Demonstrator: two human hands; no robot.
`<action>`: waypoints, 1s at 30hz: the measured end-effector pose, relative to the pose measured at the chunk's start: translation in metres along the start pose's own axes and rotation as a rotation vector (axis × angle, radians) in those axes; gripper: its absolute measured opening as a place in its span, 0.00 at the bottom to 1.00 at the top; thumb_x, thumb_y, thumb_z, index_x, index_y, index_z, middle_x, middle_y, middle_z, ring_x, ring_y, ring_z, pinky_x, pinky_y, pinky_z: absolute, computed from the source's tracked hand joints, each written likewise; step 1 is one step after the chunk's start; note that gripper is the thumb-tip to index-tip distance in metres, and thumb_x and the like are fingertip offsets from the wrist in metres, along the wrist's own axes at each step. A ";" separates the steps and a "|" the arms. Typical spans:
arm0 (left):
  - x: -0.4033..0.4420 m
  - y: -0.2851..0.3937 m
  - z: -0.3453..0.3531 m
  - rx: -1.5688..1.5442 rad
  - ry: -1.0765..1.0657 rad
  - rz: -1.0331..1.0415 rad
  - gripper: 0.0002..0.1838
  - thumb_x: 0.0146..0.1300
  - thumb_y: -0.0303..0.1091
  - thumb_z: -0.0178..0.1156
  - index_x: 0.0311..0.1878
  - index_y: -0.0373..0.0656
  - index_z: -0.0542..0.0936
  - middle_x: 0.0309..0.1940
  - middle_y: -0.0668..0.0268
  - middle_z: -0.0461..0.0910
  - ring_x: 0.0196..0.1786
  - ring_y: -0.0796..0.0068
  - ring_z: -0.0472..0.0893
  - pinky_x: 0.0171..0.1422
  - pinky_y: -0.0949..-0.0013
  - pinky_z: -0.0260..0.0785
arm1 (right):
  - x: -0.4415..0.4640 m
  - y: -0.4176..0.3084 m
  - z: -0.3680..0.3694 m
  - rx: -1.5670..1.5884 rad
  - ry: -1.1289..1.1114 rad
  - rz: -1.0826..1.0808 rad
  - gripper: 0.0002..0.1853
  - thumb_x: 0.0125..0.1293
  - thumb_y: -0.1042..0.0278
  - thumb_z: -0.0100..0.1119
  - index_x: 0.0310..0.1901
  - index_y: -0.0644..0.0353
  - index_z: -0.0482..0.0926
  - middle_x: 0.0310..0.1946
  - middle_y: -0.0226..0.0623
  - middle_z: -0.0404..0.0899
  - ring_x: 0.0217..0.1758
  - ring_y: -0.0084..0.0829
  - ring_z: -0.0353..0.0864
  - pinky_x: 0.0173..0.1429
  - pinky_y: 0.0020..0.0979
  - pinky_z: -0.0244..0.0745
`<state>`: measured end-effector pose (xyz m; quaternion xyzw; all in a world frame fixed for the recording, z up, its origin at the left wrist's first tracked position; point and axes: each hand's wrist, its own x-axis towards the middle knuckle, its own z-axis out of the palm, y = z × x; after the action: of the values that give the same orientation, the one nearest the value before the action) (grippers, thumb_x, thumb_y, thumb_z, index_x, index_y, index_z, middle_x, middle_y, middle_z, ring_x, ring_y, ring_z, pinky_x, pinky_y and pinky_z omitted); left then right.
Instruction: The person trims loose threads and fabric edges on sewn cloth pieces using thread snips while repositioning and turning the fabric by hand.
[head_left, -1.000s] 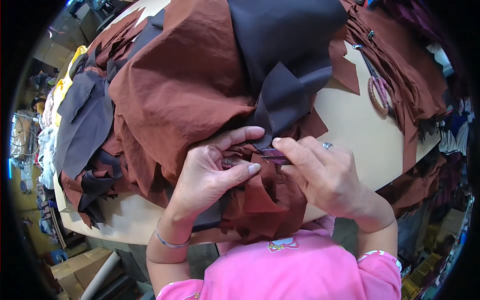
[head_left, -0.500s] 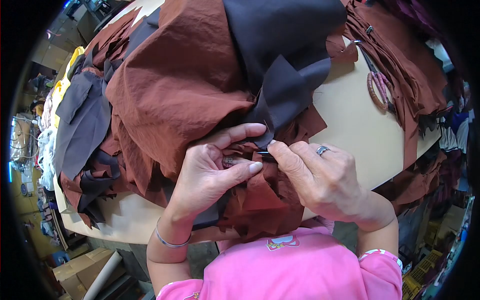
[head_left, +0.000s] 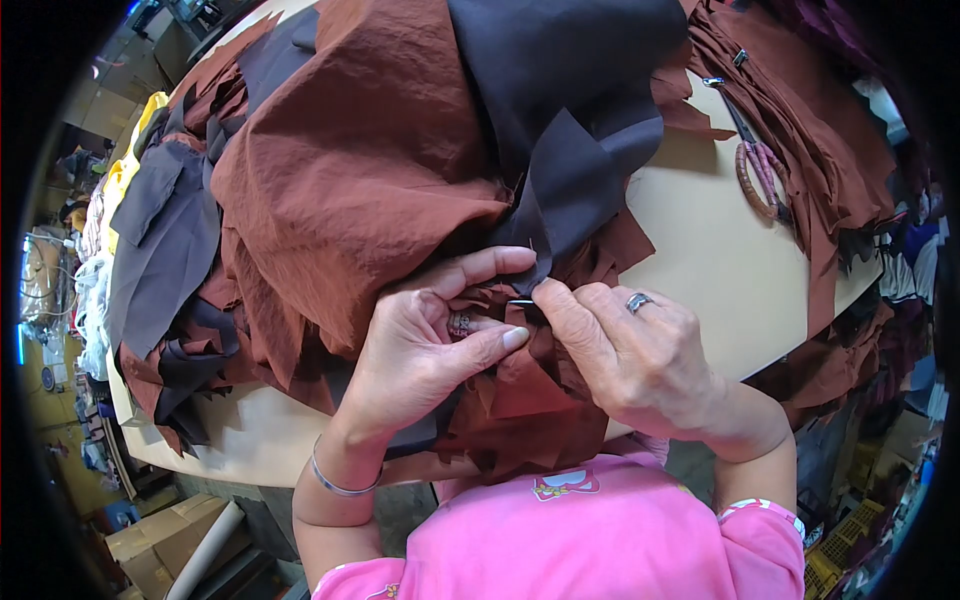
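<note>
My left hand [head_left: 412,340] grips a gathered part of the brown fabric [head_left: 370,150], with the thumb and forefinger spread around the fold. A ring shows on one of its bent fingers. Close beside it, my right hand [head_left: 640,350] is closed in a pinch on a small pointed metal tool [head_left: 521,302]. Only the thin, shiny tip of that tool shows, resting at the fabric between my hands; the rest is hidden in my fingers. Dark grey fabric [head_left: 570,185] joins the brown piece and drapes just beyond my fingertips.
On the pale table [head_left: 700,230] lie scissors [head_left: 757,170] with wrapped handles, at the right. Brown cloth [head_left: 810,130] is heaped beyond them. More dark grey pieces [head_left: 170,235] are piled at the left. A cardboard box [head_left: 175,540] stands below the table's left edge.
The tool's tip has shifted slightly left and up, and my right hand has tilted a little with it. My left hand stays nearly in place on the fabric.
</note>
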<state>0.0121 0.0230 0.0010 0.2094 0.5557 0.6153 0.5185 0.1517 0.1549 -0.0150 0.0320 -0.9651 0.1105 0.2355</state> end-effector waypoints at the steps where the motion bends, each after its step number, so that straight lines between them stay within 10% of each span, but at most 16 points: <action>1: 0.000 0.000 0.000 -0.002 0.000 -0.005 0.26 0.51 0.17 0.61 0.56 0.31 0.70 0.41 0.62 0.76 0.39 0.84 0.77 0.45 0.82 0.71 | 0.000 0.000 0.000 0.000 0.002 0.005 0.26 0.43 0.74 0.59 0.48 0.73 0.71 0.27 0.39 0.72 0.22 0.29 0.72 0.24 0.28 0.68; 18: 0.002 -0.006 0.002 0.078 -0.080 0.032 0.25 0.57 0.19 0.56 0.59 0.30 0.65 0.43 0.61 0.73 0.35 0.83 0.76 0.41 0.80 0.70 | -0.002 0.003 0.006 -0.120 0.017 -0.030 0.21 0.50 0.69 0.55 0.46 0.71 0.72 0.23 0.32 0.66 0.18 0.22 0.69 0.22 0.22 0.66; 30: -0.001 -0.014 0.003 0.339 0.054 0.146 0.19 0.54 0.22 0.60 0.49 0.34 0.69 0.40 0.63 0.75 0.39 0.83 0.75 0.44 0.80 0.69 | -0.004 0.019 -0.007 0.589 0.149 0.265 0.17 0.59 0.73 0.57 0.49 0.66 0.72 0.34 0.44 0.76 0.32 0.36 0.77 0.36 0.28 0.72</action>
<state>0.0202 0.0217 -0.0103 0.3168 0.6484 0.5542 0.4148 0.1563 0.1754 -0.0144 -0.0354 -0.8677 0.4163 0.2695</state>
